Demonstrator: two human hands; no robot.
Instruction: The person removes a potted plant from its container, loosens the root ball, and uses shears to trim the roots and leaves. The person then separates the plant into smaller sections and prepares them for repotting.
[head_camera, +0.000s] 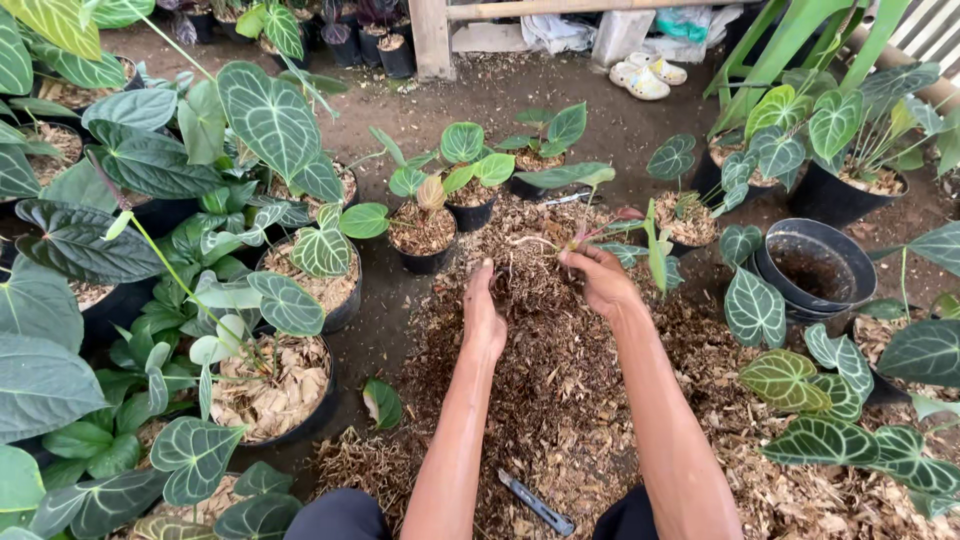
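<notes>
My right hand (600, 280) pinches the base of a small bare-rooted plant (640, 235) with green leaves and pale roots, held over a heap of brown coir and bark mulch (545, 360). My left hand (482, 315) reaches into the same heap just left of it, fingers pointing away and pressed into the fibres near the plant's roots. It holds nothing that I can make out. A grey utility knife (536, 502) lies on the mulch between my forearms, close to my knees.
Black pots with veined heart-shaped leaves crowd the left side (290, 390) and stand behind the heap (425, 235). An empty black pot (815, 265) sits at the right. More potted plants fill the right edge. Pale shoes (645, 75) lie on bare soil at the back.
</notes>
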